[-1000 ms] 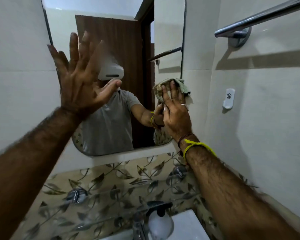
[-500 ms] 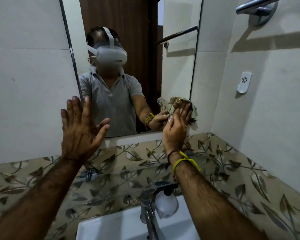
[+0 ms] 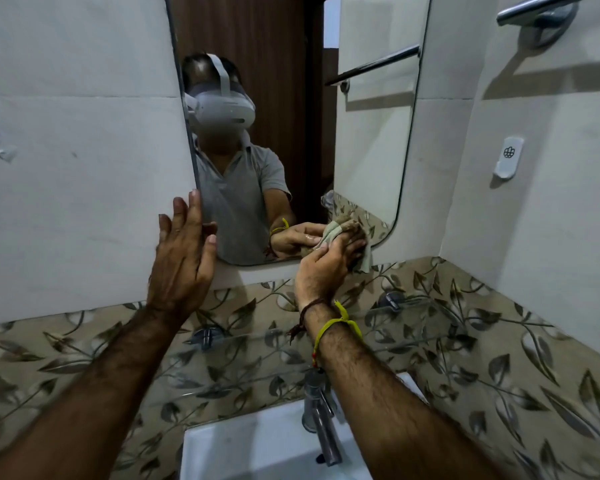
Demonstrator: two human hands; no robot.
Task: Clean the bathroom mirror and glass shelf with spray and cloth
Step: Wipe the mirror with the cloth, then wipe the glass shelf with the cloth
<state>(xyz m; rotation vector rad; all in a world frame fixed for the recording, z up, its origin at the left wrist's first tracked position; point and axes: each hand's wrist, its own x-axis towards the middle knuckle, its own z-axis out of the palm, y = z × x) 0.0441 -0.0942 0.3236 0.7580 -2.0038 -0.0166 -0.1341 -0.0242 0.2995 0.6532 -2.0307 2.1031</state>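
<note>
The right hand presses the bunched cloth against the mirror at its lower right corner, fingers curled over it. Unwiped glass stretches up and left. The left hand, fingers spread, braces the mirror's left edge. The glass shelf waits below.

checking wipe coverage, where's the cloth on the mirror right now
In the head view the cloth is pressed by the right hand against the mirror's bottom right corner, just above the leaf-patterned tile band; the left hand rests at the mirror's lower left edge.
</note>
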